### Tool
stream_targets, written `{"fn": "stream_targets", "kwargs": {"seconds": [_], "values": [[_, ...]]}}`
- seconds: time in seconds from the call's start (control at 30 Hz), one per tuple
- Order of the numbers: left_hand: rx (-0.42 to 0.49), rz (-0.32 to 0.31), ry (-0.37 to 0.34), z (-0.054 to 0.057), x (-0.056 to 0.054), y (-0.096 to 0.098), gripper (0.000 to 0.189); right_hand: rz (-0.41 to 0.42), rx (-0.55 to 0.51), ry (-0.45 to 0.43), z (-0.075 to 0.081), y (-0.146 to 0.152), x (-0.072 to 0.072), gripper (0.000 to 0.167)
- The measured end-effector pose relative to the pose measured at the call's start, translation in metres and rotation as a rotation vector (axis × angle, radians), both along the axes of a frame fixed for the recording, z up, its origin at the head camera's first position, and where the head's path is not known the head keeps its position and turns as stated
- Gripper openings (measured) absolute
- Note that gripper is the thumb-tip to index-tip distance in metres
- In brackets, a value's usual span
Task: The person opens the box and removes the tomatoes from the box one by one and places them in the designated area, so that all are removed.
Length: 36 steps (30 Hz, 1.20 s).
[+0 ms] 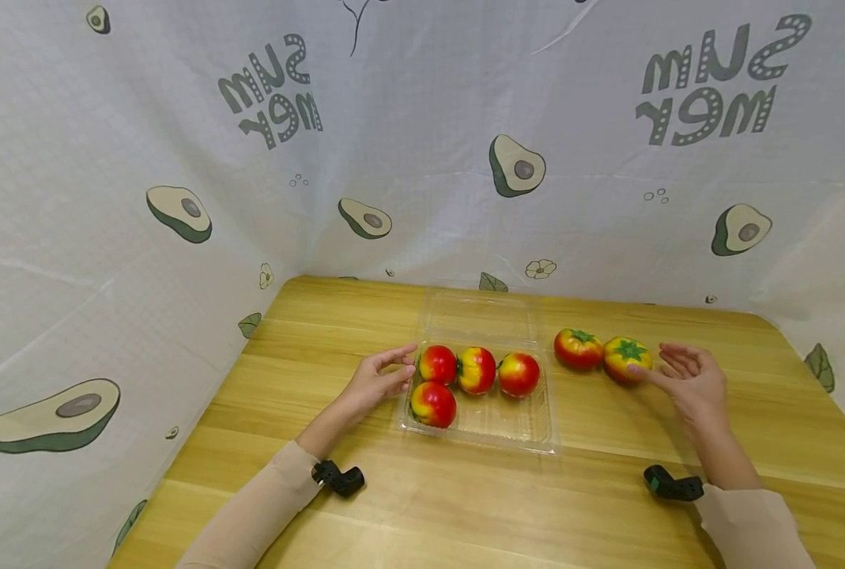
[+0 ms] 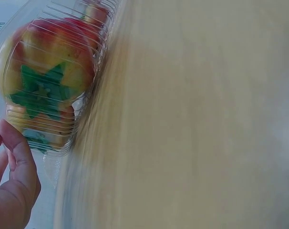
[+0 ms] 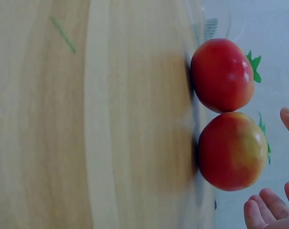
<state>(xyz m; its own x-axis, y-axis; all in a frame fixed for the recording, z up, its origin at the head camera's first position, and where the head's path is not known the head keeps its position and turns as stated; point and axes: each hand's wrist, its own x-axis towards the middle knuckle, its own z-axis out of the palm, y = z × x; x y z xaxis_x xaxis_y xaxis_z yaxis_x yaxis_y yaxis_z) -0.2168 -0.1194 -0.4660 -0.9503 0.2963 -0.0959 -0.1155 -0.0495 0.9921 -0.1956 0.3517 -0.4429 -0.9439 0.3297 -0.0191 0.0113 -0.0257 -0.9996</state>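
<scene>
Closing evenly around its sides seemed the best way to take the outer glossy red-and-yellow round tomato with a green star-shaped top [image 1: 628, 359], on the counter [image 1: 607, 450] right of the open clear plastic box [image 1: 482, 440], without rolling the touching inner tomato [image 1: 578, 350]. The right hand [image 1: 694, 387] had a wide, empty grip about it; the left hand [image 1: 369, 385] was at the box's left rim, whether pinching or merely touching, unclear.

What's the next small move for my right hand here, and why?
I'd probably close your right hand around the rightmost round, red-and-yellow tomato with green leaves: the hand is open beside it, apparently without a grip. The clear plastic container has its clear lid open and bare space at front right, and your left hand is at its left edge.
</scene>
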Motion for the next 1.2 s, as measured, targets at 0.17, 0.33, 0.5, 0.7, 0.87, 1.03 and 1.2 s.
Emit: {"fn": "stream_targets", "kwargs": {"seconds": [0.17, 0.33, 0.5, 0.7, 0.87, 1.03, 1.2], "values": [[0.001, -0.002, 0.001, -0.001, -0.002, 0.000, 0.048, 0.030, -0.037, 0.071, 0.009, -0.005, 0.005, 0.054], [0.001, -0.005, 0.004, -0.001, -0.003, 0.000, 0.048, 0.048, -0.027, 0.127, 0.017, -0.011, 0.010, 0.053], [-0.005, -0.006, 0.011, 0.000, -0.002, 0.000, 0.048, 0.051, 0.007, 0.171, 0.023, -0.018, 0.015, 0.054], [-0.003, -0.003, 0.007, 0.000, -0.002, 0.000, 0.048, 0.097, -0.014, 0.226, 0.035, -0.034, 0.021, 0.052], [-0.010, -0.001, 0.006, 0.000, -0.001, 0.000, 0.048, 0.131, 0.013, 0.230, 0.040, -0.047, 0.024, 0.052], [-0.013, 0.000, 0.007, 0.000, -0.001, 0.000, 0.048, 0.167, 0.149, 0.217, 0.043, -0.059, 0.029, 0.053], [-0.002, 0.003, 0.006, -0.001, -0.001, 0.000, 0.047, 0.194, 0.349, 0.191, 0.046, -0.072, 0.032, 0.055]]}}
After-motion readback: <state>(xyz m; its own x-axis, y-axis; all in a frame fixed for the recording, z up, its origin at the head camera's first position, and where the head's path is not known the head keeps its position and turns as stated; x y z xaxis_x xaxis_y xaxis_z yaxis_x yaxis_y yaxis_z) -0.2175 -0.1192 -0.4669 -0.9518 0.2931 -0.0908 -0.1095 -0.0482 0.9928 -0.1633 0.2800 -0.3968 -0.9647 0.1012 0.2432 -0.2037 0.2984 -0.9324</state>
